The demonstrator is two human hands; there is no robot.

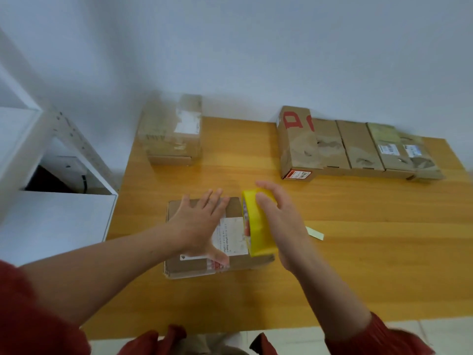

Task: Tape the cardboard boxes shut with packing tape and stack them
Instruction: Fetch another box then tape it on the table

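We look down on a wooden table (358,265) that fills most of the view, set against a pale wall; to its left stands a white cabinet (56,221), just beside the table's edge. Along the far right of the table lies a row of boxes (358,149), packed side by side and touching, the leftmost one taller and marked with red letters. At the far left of the table, well apart from that row, sits a far box (170,131) that rises higher than the row and carries a white patch on top. Near us, towards the middle of the table, rests the near box (176,208), flat and low, its flaps down. Our left hand (202,224) lies palm down on its top, fingers straight and spread, pressing and not gripping. Our right hand (284,226) is curled round a roll of yellow tape (258,226), which stands on edge at the right end of the near box's top; whether any tape has been drawn off onto the box we cannot tell. A white label (233,237) shows between the two hands. A small pale strip (316,233) lies on the table just right of the right hand.
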